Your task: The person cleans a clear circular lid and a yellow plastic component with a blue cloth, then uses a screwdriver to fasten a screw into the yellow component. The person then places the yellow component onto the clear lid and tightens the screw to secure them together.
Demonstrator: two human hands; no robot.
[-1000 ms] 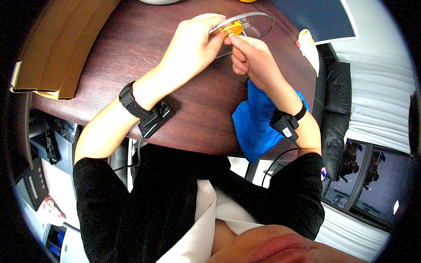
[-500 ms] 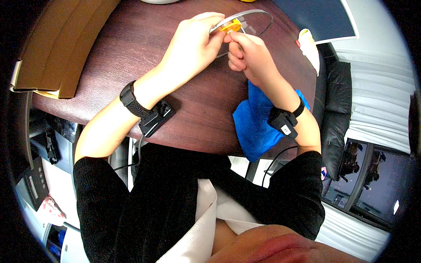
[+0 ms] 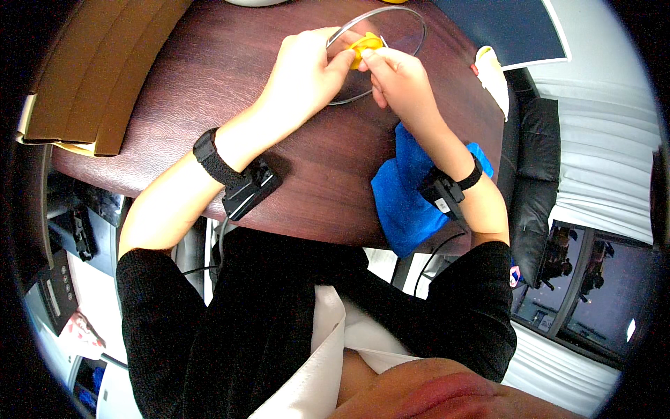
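A clear round lid [image 3: 398, 28] with a thin silver rim is held up over the far part of the brown table, tilted. At its middle sits a yellow knob [image 3: 366, 46]. My left hand [image 3: 301, 75] closes on the lid, its thumb against the knob and some fingers behind the clear disc. My right hand [image 3: 403, 80] pinches at the knob's right side with thumb and forefinger. Whether a small part is between those fingertips is hidden. A blue cloth [image 3: 405, 199] lies beneath my right forearm.
The brown table [image 3: 209, 91] curves toward me. A brown folded cardboard piece [image 3: 105, 70] stands at far left, and a dark blue panel with a white edge [image 3: 509, 31] at far right. A white object [image 3: 493, 80] lies on the right edge. Black devices are strapped to both wrists.
The lid has turned to show more of its round face and has come slightly left. My right hand has shifted slightly and its fingers have re-set at the knob.
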